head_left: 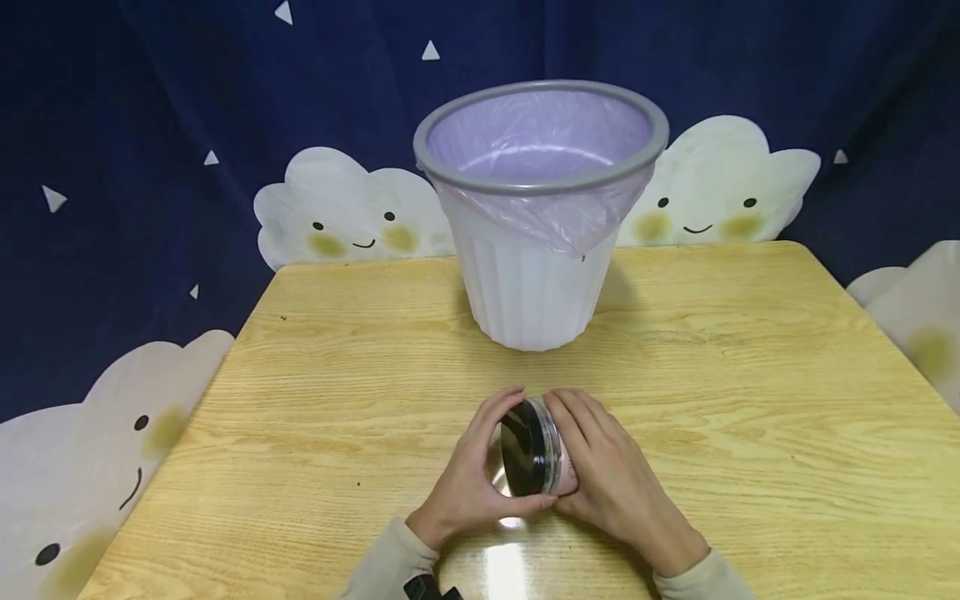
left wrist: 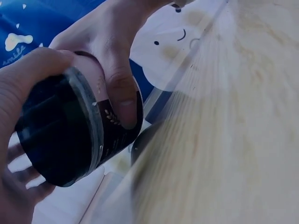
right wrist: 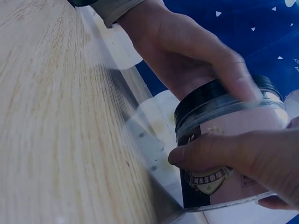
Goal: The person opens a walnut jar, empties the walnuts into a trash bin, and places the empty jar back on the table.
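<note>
A squat round jar point(head_left: 566, 471) is tilted on its side between the two hands above the table, its black lid point(head_left: 522, 450) facing left. The left hand point(head_left: 474, 479) curls its thumb and fingers round the lid. From the other side the right hand point(head_left: 617, 475) grips the jar's body, its thumb pressed on the label point(right wrist: 243, 130). That label is pink with a dark band and a printed crest in the right wrist view. A clear ring runs beneath the lid. What the jar contains is hidden.
Behind the hands, a white bin point(head_left: 532, 283) with a grey rim and a pale purple liner bag point(head_left: 540, 142) stands on the wooden table point(head_left: 300, 400). A dark blue curtain point(head_left: 187, 83) with cloud shapes hangs beyond the table's edges.
</note>
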